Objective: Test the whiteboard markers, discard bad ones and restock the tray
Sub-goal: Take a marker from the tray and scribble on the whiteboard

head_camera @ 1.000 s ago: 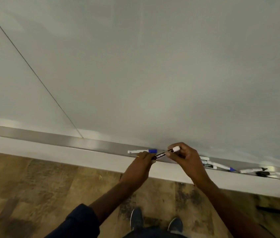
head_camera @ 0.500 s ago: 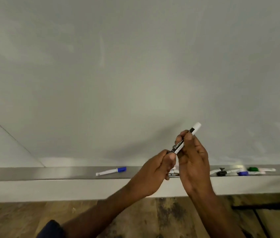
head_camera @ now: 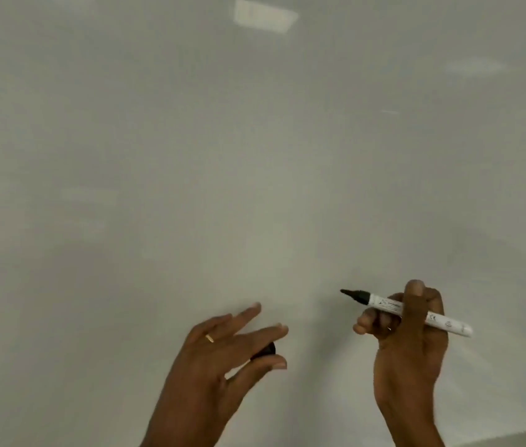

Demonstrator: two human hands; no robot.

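white-barrelled marker (head_camera: 416,312), uncapped, sits clamped in the right hand (head_camera: 407,343), black tip pointing left, in front of the whiteboard (head_camera: 255,140). left of the marker and apart from it, the left hand (head_camera: 223,353) pinches the black cap (head_camera: 265,350), other fingers spread.

Dim, even light falls on the whiteboard (head_camera: 255,156), which looks grey. Soft rectangular reflections of ceiling lights glare along its top and right. The picture is slightly soft, the edges blurrier; faint shadows lie low.
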